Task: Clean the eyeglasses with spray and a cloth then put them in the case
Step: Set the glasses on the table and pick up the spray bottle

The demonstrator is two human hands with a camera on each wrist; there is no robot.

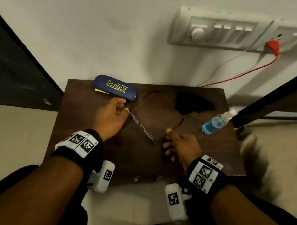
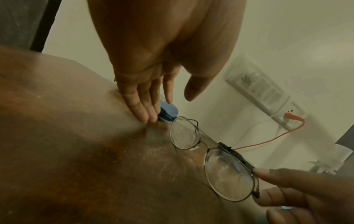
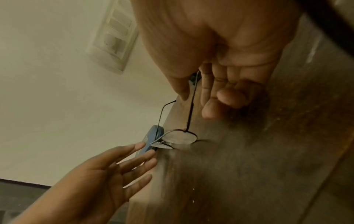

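I see thin wire-rimmed eyeglasses [image 1: 143, 128] mid-desk [image 1: 139, 154], arms unfolded. My right hand [image 1: 181, 145] pinches one temple; left hand [image 1: 111, 115] fingers [image 2: 141, 110] straight, loosely spread at the other lens. Hard blue case [image 1: 115, 88] at eleven o'clock, crumpled black cloth [image 1: 191, 103] at one, clear spray bottle [image 1: 216, 123] at two.

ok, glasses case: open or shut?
Shut. The blue case lies lid-down flat on the table, no gap showing; the eyeglasses sit outside it.
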